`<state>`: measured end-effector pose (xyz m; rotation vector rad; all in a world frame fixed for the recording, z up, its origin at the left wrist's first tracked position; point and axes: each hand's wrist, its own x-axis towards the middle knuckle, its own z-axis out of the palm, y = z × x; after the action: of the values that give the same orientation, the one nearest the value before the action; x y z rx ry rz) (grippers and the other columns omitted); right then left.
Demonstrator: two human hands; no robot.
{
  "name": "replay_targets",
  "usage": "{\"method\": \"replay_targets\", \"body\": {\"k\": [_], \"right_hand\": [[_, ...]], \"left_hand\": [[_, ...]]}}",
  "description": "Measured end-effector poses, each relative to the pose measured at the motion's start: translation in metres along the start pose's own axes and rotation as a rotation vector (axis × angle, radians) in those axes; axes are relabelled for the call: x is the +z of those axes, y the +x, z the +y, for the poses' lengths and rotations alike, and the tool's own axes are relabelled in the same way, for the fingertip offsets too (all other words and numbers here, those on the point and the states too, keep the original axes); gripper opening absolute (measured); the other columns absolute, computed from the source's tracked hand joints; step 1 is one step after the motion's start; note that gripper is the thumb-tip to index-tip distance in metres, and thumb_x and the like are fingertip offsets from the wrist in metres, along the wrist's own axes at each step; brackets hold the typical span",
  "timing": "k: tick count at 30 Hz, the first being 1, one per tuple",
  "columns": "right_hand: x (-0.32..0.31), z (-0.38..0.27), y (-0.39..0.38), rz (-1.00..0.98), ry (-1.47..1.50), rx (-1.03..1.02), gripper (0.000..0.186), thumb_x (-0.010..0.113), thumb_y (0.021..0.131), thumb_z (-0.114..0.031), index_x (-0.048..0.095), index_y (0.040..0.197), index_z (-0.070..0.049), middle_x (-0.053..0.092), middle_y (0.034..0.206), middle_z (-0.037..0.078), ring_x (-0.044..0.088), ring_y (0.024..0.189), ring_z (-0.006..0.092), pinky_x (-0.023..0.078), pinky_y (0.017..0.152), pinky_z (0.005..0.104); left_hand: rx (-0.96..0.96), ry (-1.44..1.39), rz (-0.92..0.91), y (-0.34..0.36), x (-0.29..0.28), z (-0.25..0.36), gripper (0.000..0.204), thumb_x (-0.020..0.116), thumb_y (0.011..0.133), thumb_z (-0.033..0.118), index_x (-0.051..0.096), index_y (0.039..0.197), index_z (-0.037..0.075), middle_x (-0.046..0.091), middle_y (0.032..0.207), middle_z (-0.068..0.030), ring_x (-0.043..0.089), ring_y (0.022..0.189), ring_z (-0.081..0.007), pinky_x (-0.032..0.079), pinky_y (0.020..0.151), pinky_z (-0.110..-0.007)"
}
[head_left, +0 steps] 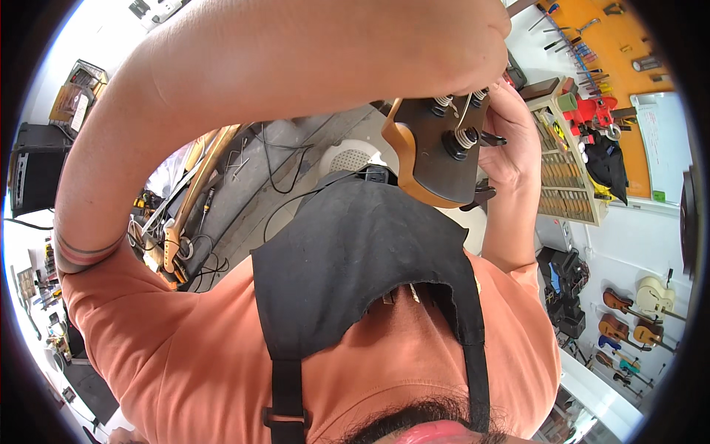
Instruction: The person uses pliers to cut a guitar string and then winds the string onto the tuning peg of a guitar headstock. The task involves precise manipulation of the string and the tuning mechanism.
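The dark-faced guitar headstock (436, 166) stood before the person's chest, tilted, at the edge of the black apron (362, 259), with string coiled round its metal tuning posts (462, 138) and dark tuning keys (481, 197) along its right edge. The right hand (514, 140) was just right of the headstock, beside those keys; the left hand (477, 52) was at its far end, the forearm arching across. The fingers of both were largely hidden, so whether either grip was closed could not be told. Left of the headstock was a white perforated seat (351, 159), and farther left a pale wooden guitar neck (174, 237). Well right of it stood a many-slotted rack (566, 170), an orange tool board (621, 44) and hanging guitars (654, 296).
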<state>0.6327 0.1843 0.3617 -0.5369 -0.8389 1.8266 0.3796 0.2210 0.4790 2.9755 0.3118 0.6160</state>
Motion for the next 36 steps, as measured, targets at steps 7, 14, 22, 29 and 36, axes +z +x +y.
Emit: {"method": "replay_targets", "body": {"k": [7, 14, 22, 29, 36], "right_hand": [[-0.004, 0.000, 0.000, 0.012, -0.007, 0.003, 0.035, 0.049, 0.108, -0.015, 0.055, 0.134, 0.008, 0.071, 0.122, 0.014, 0.073, 0.103, 0.0174, 0.057, 0.090, 0.0275], [0.004, 0.001, 0.001, 0.086, -0.038, -0.008, 0.034, 0.049, 0.109, -0.016, 0.056, 0.133, 0.007, 0.071, 0.121, 0.014, 0.073, 0.102, 0.0167, 0.057, 0.088, 0.0271], [0.004, -0.001, 0.002, -0.019, 0.013, 0.027, 0.037, 0.050, 0.108, -0.015, 0.055, 0.137, 0.008, 0.072, 0.121, 0.013, 0.072, 0.102, 0.0163, 0.057, 0.088, 0.0271], [0.000, -0.001, 0.003, 0.063, -0.063, 0.005, 0.038, 0.049, 0.108, -0.016, 0.054, 0.138, 0.007, 0.071, 0.124, 0.014, 0.073, 0.103, 0.0164, 0.057, 0.089, 0.0273], [0.005, -0.001, 0.006, -0.011, -0.025, 0.022, 0.038, 0.049, 0.108, -0.015, 0.053, 0.138, 0.007, 0.070, 0.126, 0.014, 0.073, 0.104, 0.0170, 0.057, 0.090, 0.0273]], "left_hand": [[-0.075, -0.251, -0.054, -0.008, -0.013, 0.000, 0.045, 0.082, 0.078, 0.018, 0.064, 0.116, 0.002, 0.068, 0.109, -0.0068, 0.068, 0.099, -0.0217, 0.056, 0.089, -0.035], [-0.170, -0.491, 0.012, -0.008, 0.004, -0.017, 0.057, 0.089, 0.072, 0.017, 0.065, 0.122, 0.003, 0.070, 0.111, -0.0056, 0.068, 0.100, -0.0175, 0.056, 0.089, -0.033], [0.162, 0.297, -0.014, 0.011, -0.008, -0.018, 0.018, 0.070, 0.080, 0.005, 0.063, 0.097, 0.003, 0.069, 0.087, -0.0109, 0.070, 0.079, -0.0225, 0.058, 0.071, -0.034], [0.103, 0.236, -0.021, 0.018, 0.000, -0.014, 0.021, 0.071, 0.079, 0.006, 0.064, 0.098, 0.003, 0.068, 0.085, -0.0111, 0.070, 0.077, -0.0234, 0.058, 0.068, -0.035], [0.075, 0.216, 0.011, 0.017, 0.000, -0.008, 0.023, 0.073, 0.078, 0.008, 0.064, 0.099, 0.002, 0.067, 0.085, -0.0106, 0.069, 0.077, -0.0237, 0.057, 0.067, -0.035]]}}
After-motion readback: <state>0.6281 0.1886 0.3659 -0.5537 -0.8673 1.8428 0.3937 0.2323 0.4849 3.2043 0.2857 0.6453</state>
